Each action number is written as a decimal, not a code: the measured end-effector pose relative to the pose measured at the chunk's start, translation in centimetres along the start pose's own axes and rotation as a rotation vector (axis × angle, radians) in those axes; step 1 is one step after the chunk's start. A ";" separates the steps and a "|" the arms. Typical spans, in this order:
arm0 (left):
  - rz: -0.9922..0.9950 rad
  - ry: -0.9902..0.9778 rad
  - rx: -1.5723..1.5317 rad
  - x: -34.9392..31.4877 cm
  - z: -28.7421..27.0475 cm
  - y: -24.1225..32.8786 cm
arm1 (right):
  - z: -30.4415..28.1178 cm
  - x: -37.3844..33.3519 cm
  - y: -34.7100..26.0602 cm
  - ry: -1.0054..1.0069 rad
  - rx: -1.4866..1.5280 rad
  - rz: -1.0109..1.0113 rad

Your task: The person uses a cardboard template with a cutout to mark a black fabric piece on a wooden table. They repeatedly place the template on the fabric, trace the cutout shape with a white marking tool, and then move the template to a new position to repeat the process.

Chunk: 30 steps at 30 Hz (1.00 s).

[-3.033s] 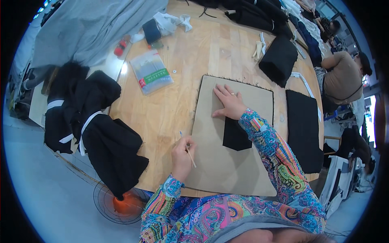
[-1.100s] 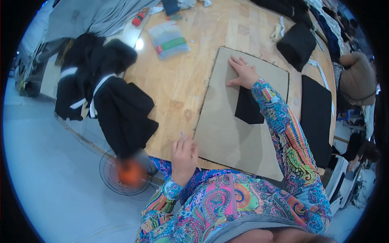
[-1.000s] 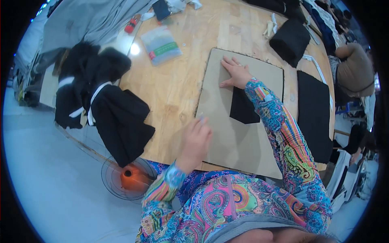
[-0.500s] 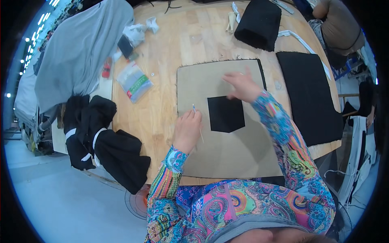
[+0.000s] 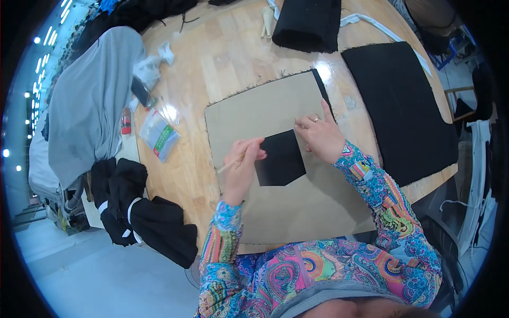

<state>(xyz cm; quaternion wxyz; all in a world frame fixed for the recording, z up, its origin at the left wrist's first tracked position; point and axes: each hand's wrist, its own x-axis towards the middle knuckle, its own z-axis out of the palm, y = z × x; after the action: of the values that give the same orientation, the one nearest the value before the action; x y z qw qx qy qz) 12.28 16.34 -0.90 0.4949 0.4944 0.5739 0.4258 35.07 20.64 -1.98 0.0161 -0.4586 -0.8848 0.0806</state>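
A black five-sided pocket-shaped piece (image 5: 282, 161) lies on a beige panel (image 5: 297, 212) with frayed edges and a black strip along its right side. My left hand (image 5: 241, 167) is closed around a slim pale pen-like stick, whose end juts out toward the lower left. Its thumb and forefinger reach the piece's upper left corner. At the upper right corner, my right hand (image 5: 321, 137) rests with its fingers apart, one stretched away from me. A ring shows on it. Whether its fingertips press on the piece's edge or on the panel, I cannot tell.
On the right lies a folded black fabric panel (image 5: 400, 111); a black roll (image 5: 308, 24) sits at the back. Left are a plastic packet (image 5: 159, 135), a red-capped small bottle (image 5: 126, 121), grey cloth (image 5: 90, 100) and black bundles (image 5: 161, 225) tied with white strips.
My right hand has come down to the piece's upper right corner. My left hand has moved to the upper left corner, and its stick has turned. The view has shifted and tilted.
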 end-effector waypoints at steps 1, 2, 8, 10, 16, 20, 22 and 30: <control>-0.049 0.030 -0.170 0.4 1.1 0.0 | 0.4 -0.1 0.1 0.045 -0.005 -0.009; -0.112 0.015 -0.225 0.8 2.0 -0.1 | 0.6 -0.1 0.2 0.090 -0.009 -0.018; 0.065 0.055 0.157 2.4 5.6 -0.6 | 0.7 -0.3 0.4 0.088 0.030 -0.026; 0.105 0.095 0.261 2.5 6.3 -0.7 | 0.5 -0.3 0.5 -0.008 0.061 -0.008; 0.138 0.133 0.322 2.6 6.8 -1.3 | 0.7 -0.3 0.5 -0.016 0.085 0.000; 0.174 0.118 0.376 2.7 7.1 -1.2 | 1.5 -0.5 0.6 0.208 0.080 -0.021; 0.209 0.119 0.392 2.7 7.1 -1.4 | 1.6 -0.5 0.6 0.217 0.083 -0.020; 0.338 0.243 0.419 2.2 6.4 -2.8 | 1.1 -0.5 0.6 0.168 0.073 -0.016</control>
<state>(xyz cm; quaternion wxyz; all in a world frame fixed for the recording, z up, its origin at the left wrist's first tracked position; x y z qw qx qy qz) 18.17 18.13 -4.87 0.2320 0.6198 0.6137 0.4306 35.71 20.45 -3.16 0.1077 -0.4557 -0.8805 0.0737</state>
